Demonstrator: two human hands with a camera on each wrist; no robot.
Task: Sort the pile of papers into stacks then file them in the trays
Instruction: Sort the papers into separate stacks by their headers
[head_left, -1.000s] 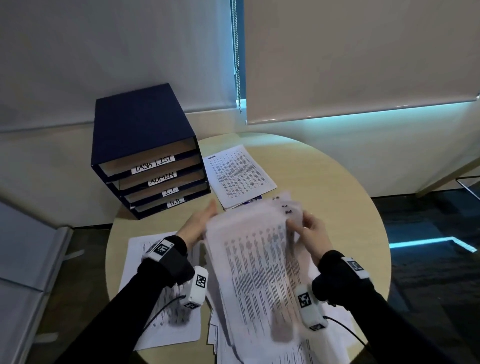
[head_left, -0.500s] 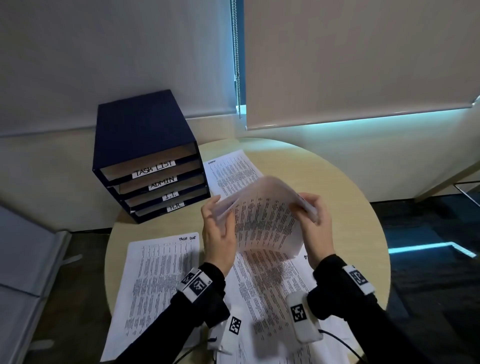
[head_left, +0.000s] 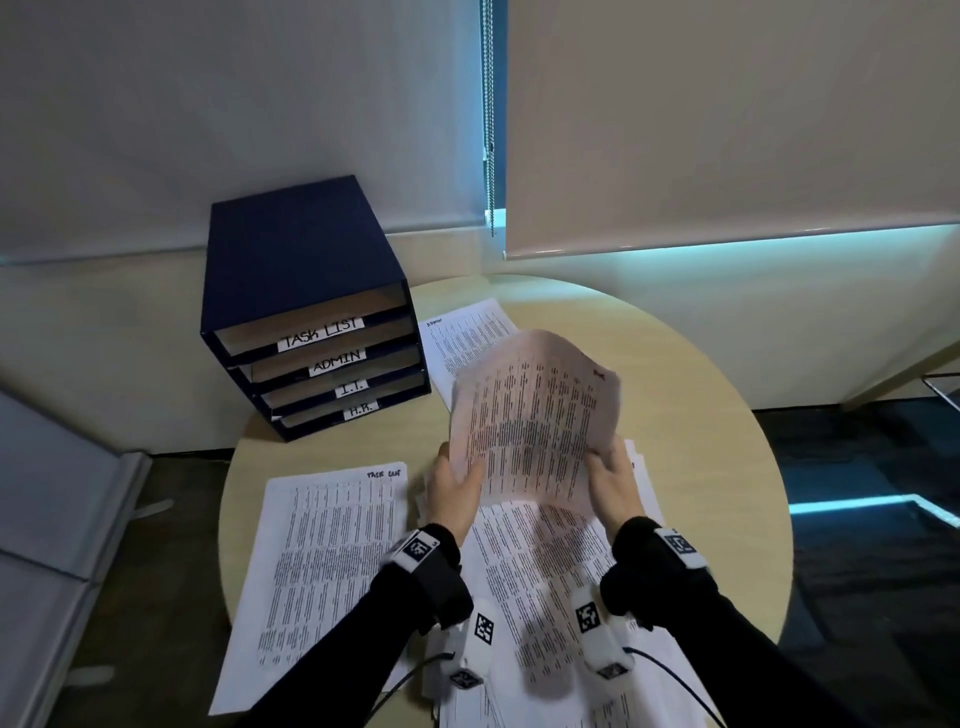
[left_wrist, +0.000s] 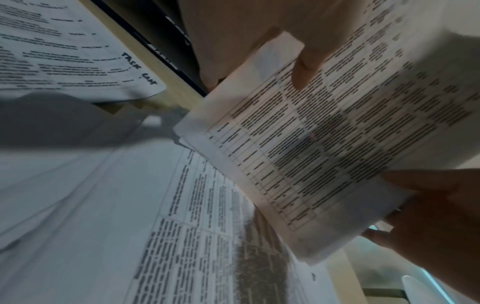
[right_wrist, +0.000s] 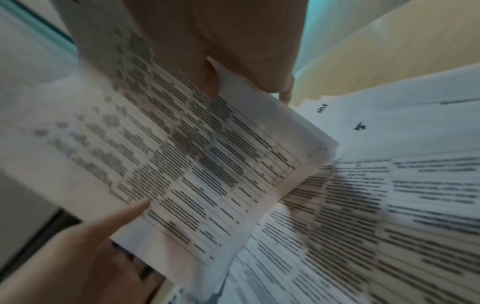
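Papers (head_left: 535, 421) held up over the middle of a round wooden table (head_left: 727, 415), a few printed sheets together, gripped along the near short edge. Going left to right: blue tray unit (head_left: 291, 270) at the table's far left, four slots labelled TASK LIST, ADMIN, I.T. and H.R., all seemingly without paper in them so far as the openings show. In front of it, near the table's left edge, a sheet marked "task list" (head_left: 322, 561) lying flat, apparently the start of one stack. Further back, just right of the trays, a second flat sheet (head_left: 457, 332) headed "admin", partly hidden behind the raised sheets. Left hand (head_left: 457, 486) pinching the lower left corner, thumb on top; right hand (head_left: 613, 480) pinching the lower right corner the same way. Held sheets tilted upward, long axis running away from the body toward the window, top edge curling back, handwritten heading at the far right corner too small to read. Beneath both hands, the unsorted pile (head_left: 550, 597) spread loosely toward the table's near edge. Judged progress: early, sorting begun with two stacks started, most of the pile unsorted, filing not yet started.
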